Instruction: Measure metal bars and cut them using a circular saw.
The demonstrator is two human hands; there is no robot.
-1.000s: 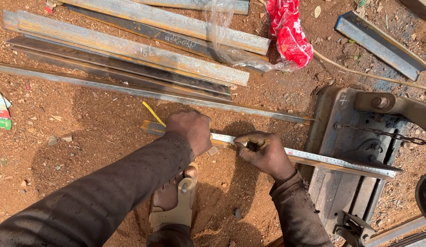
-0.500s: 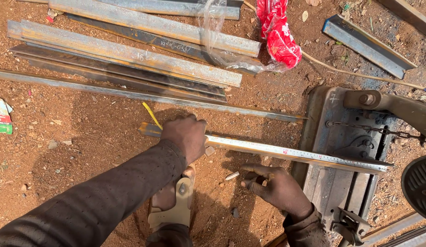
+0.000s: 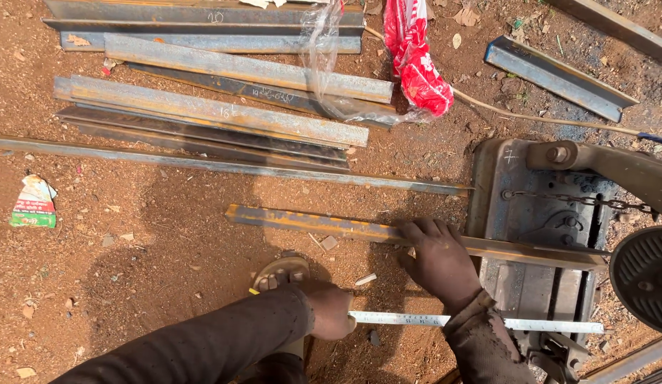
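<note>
A rusty steel angle bar (image 3: 309,222) lies on the red dirt, its right end resting on the base of a chop saw (image 3: 501,206). My right hand (image 3: 439,262) presses down on the bar just left of the saw, fingers curled over its edge. Nearer to me, my left hand (image 3: 332,310) grips the left end of a white measuring strip (image 3: 544,325). The strip runs right, passes under my right wrist and ends on the saw base. A small white chalk piece (image 3: 365,279) lies between my hands.
Several steel angle bars (image 3: 203,110) are stacked at the top, with one long thin bar (image 3: 203,164) below them. A red bag (image 3: 416,60) and clear plastic (image 3: 329,64) lie on the stack. The saw's guard (image 3: 644,274) is at the right. My sandalled foot (image 3: 282,272) is close by.
My left hand has left the bar and dropped toward me onto the measuring strip. My right hand has come back up and now presses on the bar.
</note>
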